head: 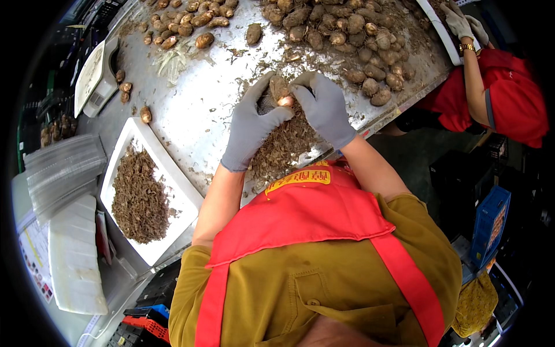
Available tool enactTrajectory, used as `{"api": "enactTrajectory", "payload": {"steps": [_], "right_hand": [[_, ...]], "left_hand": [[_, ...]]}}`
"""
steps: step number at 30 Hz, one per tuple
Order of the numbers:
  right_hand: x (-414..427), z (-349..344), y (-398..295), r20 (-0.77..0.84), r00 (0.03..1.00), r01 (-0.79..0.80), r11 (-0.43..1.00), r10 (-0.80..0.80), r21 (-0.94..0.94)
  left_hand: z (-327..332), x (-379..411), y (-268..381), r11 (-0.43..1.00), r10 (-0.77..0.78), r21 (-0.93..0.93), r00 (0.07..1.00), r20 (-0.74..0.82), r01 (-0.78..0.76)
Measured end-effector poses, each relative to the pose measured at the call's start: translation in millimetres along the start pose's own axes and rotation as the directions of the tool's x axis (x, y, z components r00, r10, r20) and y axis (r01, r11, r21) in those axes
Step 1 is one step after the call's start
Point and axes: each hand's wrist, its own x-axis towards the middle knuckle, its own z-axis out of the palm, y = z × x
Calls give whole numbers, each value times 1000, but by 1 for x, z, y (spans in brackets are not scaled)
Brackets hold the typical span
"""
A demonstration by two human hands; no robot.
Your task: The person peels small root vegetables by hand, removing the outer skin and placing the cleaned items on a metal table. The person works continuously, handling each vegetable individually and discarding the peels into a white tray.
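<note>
A brown taro corm [278, 88] with a pinkish cut-looking end is held up between my two hands over the metal table [199, 104]. My left hand [253, 126], in a grey glove, grips it from the left with the thumb across its lower end. On the other side, the gloved fingertips of my right hand [323, 108] press against the corm's right edge. A heap of brown fibrous peelings [284, 147] lies beneath my hands, by the table's near edge. Beyond them is a big pile of soil-covered taro corms [347, 34].
Cleaner-looking corms [186, 21] are grouped at the far left, near a weighing scale [97, 80]. A white foam tray [151, 191] at left holds more peelings. Foam sheets [71, 256] lie beyond it. At right, a person [498, 91] in red works with gloved hands.
</note>
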Motion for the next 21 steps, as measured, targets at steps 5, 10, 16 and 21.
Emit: {"api": "enactTrajectory", "payload": {"steps": [5,10,16,21], "right_hand": [[5,4,4,3,999,-34,999,34,-9],[19,-14,44,99,995,8,995,2,-98],[16,-21,4,300,913,284,959,-276,17],[19,-10,-4,272,886,385,923,-376,21]], "left_hand": [[1,3,-9,999,31,-18,999,27,-30],[-2,0,-2,998,57,-41,996,62,-55],[-5,1,5,998,4,-57,988,153,5],[-13,0,7,993,-121,47,961,249,112]]}}
